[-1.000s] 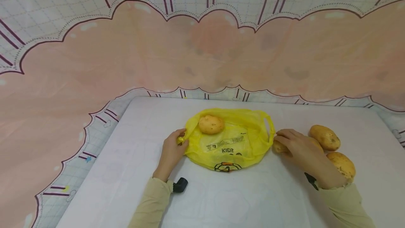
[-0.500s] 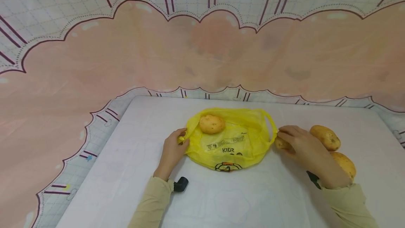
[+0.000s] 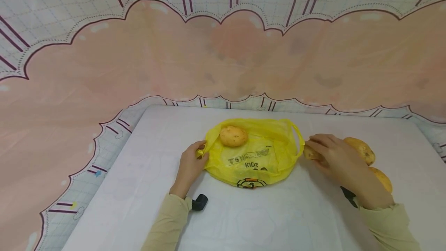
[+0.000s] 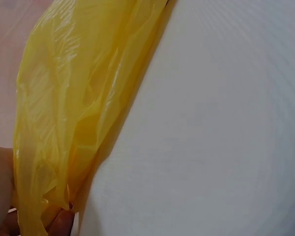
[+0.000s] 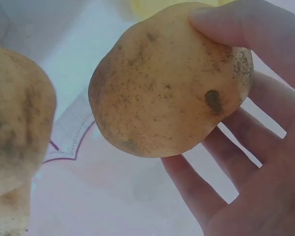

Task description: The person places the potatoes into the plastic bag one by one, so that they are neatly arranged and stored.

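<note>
A yellow plastic bag (image 3: 244, 173) lies on the white table with its mouth spread. Inside it, toward the back left, rests a potato (image 3: 233, 136). My left hand (image 3: 189, 169) pinches the bag's left edge; in the left wrist view, folds of yellow plastic (image 4: 73, 98) partly cover the fingers. My right hand (image 3: 343, 165) is beside the bag's right handle, gripping another potato (image 3: 312, 155). The right wrist view shows the thumb and fingers round this gripped potato (image 5: 162, 88), which has a dark spot on its skin.
Two more potatoes, a rear one (image 3: 362, 150) and a front one (image 3: 382, 179), lie by my right wrist, partly hidden by it. A patterned cloth (image 3: 223, 57) hangs behind the white table (image 3: 265, 220). Each wrist wears a black device (image 3: 199, 202).
My right hand has shifted slightly right and up, with the potato in its grip moving a little to the right. The left hand and the bag stay nearly still.
</note>
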{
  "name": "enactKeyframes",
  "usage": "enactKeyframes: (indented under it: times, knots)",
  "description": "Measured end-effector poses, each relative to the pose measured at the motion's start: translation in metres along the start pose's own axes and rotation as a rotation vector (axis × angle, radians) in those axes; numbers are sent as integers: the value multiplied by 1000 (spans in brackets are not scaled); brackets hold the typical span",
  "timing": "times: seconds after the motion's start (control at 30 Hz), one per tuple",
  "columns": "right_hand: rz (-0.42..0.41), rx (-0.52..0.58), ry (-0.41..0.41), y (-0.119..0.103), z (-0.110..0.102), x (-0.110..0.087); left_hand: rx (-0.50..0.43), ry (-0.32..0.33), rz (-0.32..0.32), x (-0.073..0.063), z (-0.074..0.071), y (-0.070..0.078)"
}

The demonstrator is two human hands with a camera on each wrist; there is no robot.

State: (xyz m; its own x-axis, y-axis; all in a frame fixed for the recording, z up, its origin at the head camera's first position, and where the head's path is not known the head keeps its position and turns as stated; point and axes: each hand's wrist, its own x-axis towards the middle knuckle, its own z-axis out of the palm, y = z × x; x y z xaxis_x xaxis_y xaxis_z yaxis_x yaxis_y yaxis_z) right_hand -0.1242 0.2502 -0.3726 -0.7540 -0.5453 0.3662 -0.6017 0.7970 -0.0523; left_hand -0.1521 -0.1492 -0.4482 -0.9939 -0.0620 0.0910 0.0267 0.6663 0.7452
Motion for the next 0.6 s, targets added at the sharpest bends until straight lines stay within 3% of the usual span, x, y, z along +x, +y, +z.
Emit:
enactKeyframes:
  times: [0.6]
  knots:
    - [-6,10,100,-3,-13,6,1,-8,-18,0,0,-1]
